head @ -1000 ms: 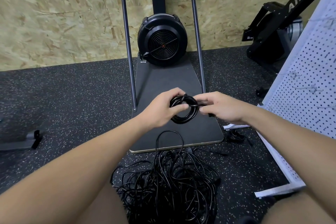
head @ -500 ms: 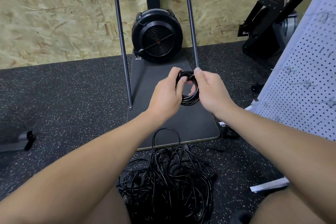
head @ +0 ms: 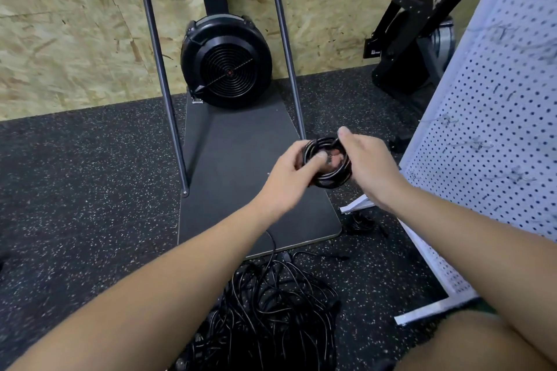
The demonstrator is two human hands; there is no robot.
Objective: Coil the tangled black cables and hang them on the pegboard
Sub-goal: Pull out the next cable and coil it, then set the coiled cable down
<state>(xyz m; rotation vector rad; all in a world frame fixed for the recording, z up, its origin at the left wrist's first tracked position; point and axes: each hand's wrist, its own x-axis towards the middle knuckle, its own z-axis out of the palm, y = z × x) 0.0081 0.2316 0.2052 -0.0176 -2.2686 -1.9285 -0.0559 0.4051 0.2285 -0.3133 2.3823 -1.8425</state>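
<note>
The left hand (head: pixel 289 172) grips the near-left side of a small coiled black cable (head: pixel 327 164), thumb laid across the loops from the front and fingers curled behind, apparently to keep the turns stacked so they cannot spring apart. The right hand (head: pixel 369 166) holds the coil's opposite side, its fingers hooked round the loops and its thumb raised above the top edge; two hands on opposite sides keep the ring flat and tight, which suits hanging it as one piece. The coil is held in the air, above the far end of a dark platform (head: pixel 241 178) that carries a round black fan housing (head: pixel 226 65) between two slanted metal poles. Just to the right stands the white pegboard (head: pixel 494 135), leaning close enough that the coil need only travel sideways to reach it; whether a free hook lies in reach I cannot tell. On the speckled rubber floor (head: pixel 75 190) near the person lies the tangled pile of black cables (head: pixel 271 316), so most of the task probably remains.
</note>
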